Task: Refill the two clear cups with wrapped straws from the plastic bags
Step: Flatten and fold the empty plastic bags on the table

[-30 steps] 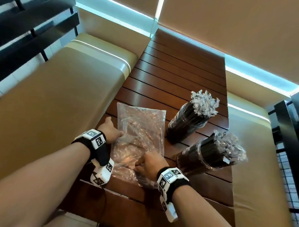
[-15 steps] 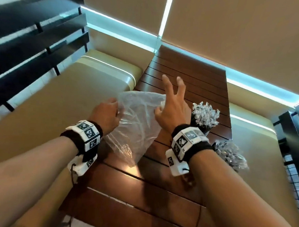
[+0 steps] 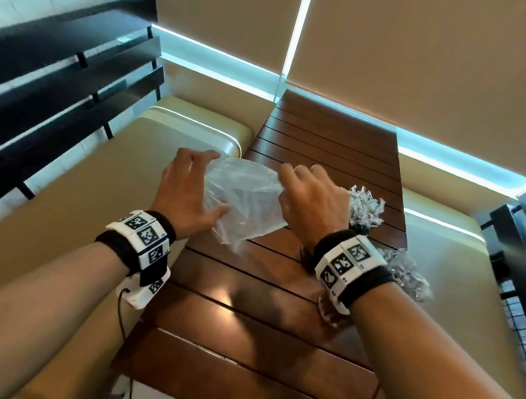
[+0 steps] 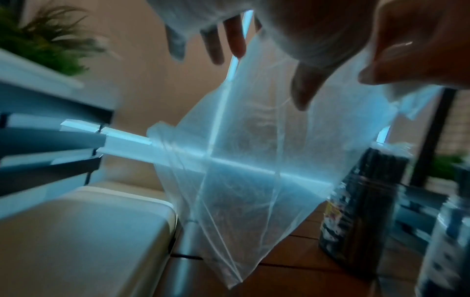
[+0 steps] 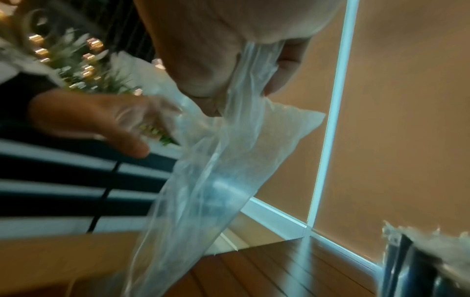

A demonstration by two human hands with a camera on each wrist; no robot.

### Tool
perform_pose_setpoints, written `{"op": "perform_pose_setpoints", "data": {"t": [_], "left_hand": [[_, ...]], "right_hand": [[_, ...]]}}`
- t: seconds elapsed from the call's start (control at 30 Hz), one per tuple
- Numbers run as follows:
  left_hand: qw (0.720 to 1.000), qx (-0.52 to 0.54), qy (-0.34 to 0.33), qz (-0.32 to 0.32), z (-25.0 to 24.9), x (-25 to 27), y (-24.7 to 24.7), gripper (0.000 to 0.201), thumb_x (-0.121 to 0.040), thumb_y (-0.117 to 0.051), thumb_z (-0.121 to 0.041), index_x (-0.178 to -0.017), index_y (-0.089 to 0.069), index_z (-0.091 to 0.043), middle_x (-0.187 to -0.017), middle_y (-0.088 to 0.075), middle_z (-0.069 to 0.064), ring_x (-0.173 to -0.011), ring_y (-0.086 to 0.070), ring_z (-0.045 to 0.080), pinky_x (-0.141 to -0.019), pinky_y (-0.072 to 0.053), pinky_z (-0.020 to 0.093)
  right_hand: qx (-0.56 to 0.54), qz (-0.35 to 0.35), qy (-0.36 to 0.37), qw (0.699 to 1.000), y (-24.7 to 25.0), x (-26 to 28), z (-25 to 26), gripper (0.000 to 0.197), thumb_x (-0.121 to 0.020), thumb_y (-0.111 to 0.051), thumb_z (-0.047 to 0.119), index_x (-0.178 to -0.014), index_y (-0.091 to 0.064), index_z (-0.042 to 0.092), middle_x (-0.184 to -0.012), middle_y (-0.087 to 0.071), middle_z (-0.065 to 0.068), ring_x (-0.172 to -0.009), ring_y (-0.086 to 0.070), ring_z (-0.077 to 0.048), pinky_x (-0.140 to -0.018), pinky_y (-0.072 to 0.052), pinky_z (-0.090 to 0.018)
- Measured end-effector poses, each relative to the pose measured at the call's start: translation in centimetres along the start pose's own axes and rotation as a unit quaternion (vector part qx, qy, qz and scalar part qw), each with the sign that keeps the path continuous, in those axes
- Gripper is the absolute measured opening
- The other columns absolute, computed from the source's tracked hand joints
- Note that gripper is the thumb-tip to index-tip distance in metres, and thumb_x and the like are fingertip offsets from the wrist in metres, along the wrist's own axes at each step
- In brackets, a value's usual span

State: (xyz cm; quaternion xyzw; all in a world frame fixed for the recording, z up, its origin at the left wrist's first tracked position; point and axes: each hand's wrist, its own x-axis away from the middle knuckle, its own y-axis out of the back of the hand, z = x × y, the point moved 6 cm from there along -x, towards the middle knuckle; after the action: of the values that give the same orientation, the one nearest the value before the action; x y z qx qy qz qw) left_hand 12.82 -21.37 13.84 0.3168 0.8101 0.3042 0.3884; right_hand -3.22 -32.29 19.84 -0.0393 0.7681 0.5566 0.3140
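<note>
hanging between the hands, plastic bag (image 3: 243, 204) pinched in the right hand (image 3: 313, 201), left hand (image 3: 186, 196) splayed against it

left hand (image 3: 186, 196): fingers spread | right hand (image 3: 313, 201): pinching, thumb down

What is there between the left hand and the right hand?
The clear plastic bag, held above the wooden table; the right hand pinches its edge. The head view shows it.

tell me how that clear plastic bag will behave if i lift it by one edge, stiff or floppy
Probably very floppy: the plastic bag hangs creased and limp below the right hand pinching it. Likely light: it looks empty and see-through. Possibly slippery, being thin film.
</note>
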Motion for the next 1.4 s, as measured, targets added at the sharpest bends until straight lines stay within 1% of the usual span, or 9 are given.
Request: {"op": "perform_pose_setpoints", "data": {"t": [0.1, 0.3, 0.47, 0.63, 0.77, 0.9, 1.03, 1.13, 1.4], "left_hand": [[0.989, -0.065, -0.134, -0.004, -2.7, 1.8, 0.2, 0.111, -0.048, -0.085, -0.060, -0.138, -0.032, -0.021, -0.135, -0.037, 0.008, -0.118, -0.044, 0.030, -0.095, -0.040, 0.047], [0.954, -0.084, -0.272, 0.095, -0.9, 7.8, -3.7, 0.009, -0.078, -0.060, -0.025, -0.086, -0.058, -0.021, -0.094, -0.060, 0.003, -0.078, -0.055, 0.025, -0.064, -0.045, 0.034], [0.817, -0.240, -0.193, 0.488, 5.0, 14.4, -9.4, 0.039, -0.089, -0.046, -0.018, -0.125, -0.055, -0.030, -0.129, -0.051, -0.003, -0.121, -0.053, 0.020, -0.103, -0.038, 0.034], [0.819, -0.272, -0.186, 0.470, 3.0, 15.6, -10.2, 0.098, -0.068, -0.052, -0.078, -0.146, -0.023, -0.027, -0.145, -0.034, 0.006, -0.129, -0.040, 0.029, -0.111, -0.031, 0.050], [0.775, -0.279, -0.271, 0.497, 1.2, 17.5, -11.9, 0.059, -0.079, -0.060, -0.041, -0.130, -0.045, -0.015, -0.128, -0.051, 0.011, -0.112, -0.055, 0.032, -0.090, -0.049, 0.048], [0.835, -0.253, -0.260, 0.415, 3.5, 17.4, -10.5, 0.027, -0.064, -0.055, -0.020, -0.089, -0.066, -0.023, -0.088, -0.066, -0.003, -0.067, -0.067, 0.013, -0.057, -0.056, 0.026], [0.881, -0.148, -0.110, 0.435, 4.6, 15.4, -9.9, 0.041, -0.085, -0.044, -0.002, -0.119, -0.060, -0.021, -0.115, -0.063, -0.002, -0.096, -0.065, 0.019, -0.078, -0.047, 0.027], [0.909, -0.062, 0.035, 0.411, 6.5, 14.4, -9.9, 0.034, -0.089, -0.044, -0.001, -0.101, -0.068, -0.023, -0.089, -0.067, -0.003, -0.079, -0.061, 0.015, -0.064, -0.038, 0.017], [0.919, 0.006, 0.205, 0.336, 9.5, 15.8, -10.1, 0.039, -0.098, -0.050, -0.042, -0.098, -0.073, -0.011, -0.102, -0.068, 0.000, -0.095, -0.063, 0.020, -0.083, -0.046, 0.030]], "right_hand": [[0.042, -0.050, 0.088, 0.994, -0.6, 2.8, 2.3, 0.012, -0.080, -0.064, 0.005, -0.084, -0.062, 0.017, -0.067, -0.052, 0.000, -0.062, -0.050, -0.022, -0.041, -0.024, -0.026], [-0.045, 0.080, 0.102, 0.991, -5.6, 10.4, 6.2, 0.016, -0.081, -0.058, 0.015, -0.097, -0.055, 0.018, -0.067, -0.055, 0.003, -0.066, -0.055, -0.021, -0.042, -0.041, -0.031], [-0.037, 0.329, 0.074, 0.941, -10.7, 14.9, 8.3, 0.012, -0.065, -0.077, 0.020, -0.074, -0.068, 0.020, -0.076, -0.067, -0.001, -0.070, -0.062, -0.022, -0.051, -0.050, -0.030], [-0.053, 0.438, 0.013, 0.897, -12.6, 16.5, 9.9, 0.023, -0.093, -0.049, 0.008, -0.097, -0.072, 0.012, -0.106, -0.066, -0.009, -0.098, -0.063, -0.030, -0.074, -0.052, -0.037], [-0.093, 0.459, 0.029, 0.883, -11.9, 16.1, 13.4, 0.023, -0.097, -0.047, 0.015, -0.110, -0.066, 0.013, -0.109, -0.067, -0.009, -0.099, -0.066, -0.030, -0.080, -0.051, -0.039], [-0.077, 0.458, 0.043, 0.885, -11.6, 16.7, 14.1, 0.016, -0.090, -0.060, 0.012, -0.104, -0.068, 0.011, -0.105, -0.064, -0.012, -0.096, -0.064, -0.030, -0.073, -0.053, -0.038], [-0.112, 0.439, -0.039, 0.891, -12.5, 16.6, 10.5, 0.014, -0.075, -0.070, 0.018, -0.089, -0.070, 0.020, -0.095, -0.065, -0.003, -0.095, -0.059, -0.025, -0.062, -0.052, -0.032], [-0.169, 0.453, -0.127, 0.866, -14.2, 16.5, 6.7, 0.022, -0.085, -0.049, 0.027, -0.099, -0.065, 0.023, -0.098, -0.066, -0.001, -0.103, -0.054, -0.028, -0.076, -0.049, -0.036], [-0.180, 0.490, -0.220, 0.824, -17.4, 17.7, 2.8, 0.032, -0.097, -0.040, 0.047, -0.106, -0.062, 0.026, -0.103, -0.069, -0.004, -0.099, -0.064, -0.028, -0.084, -0.053, -0.037]]}}
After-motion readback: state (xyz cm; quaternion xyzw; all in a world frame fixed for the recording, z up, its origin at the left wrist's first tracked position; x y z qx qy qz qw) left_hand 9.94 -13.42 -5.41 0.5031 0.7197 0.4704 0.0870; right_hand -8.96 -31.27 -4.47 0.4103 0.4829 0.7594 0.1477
